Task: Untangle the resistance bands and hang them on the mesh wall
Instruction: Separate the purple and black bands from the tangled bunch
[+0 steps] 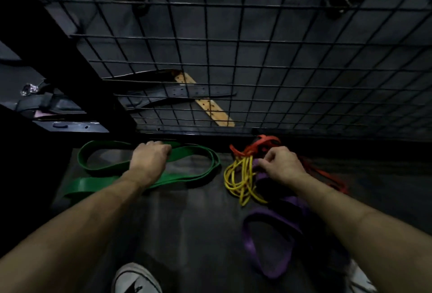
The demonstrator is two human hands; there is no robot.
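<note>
A wide green band lies in loose loops on the dark floor at the left, apart from the others. My left hand curls over its upper strand and grips it. To the right lies a tangle: a thin yellow band, an orange band and a wide purple band. My right hand pinches the purple band where it meets the yellow one. The black mesh wall rises just behind the bands.
Behind the mesh lie black belts and a tan perforated strap. A thick black post slants at the left. My shoe shows at the bottom edge. Dark items hang at the top right of the mesh.
</note>
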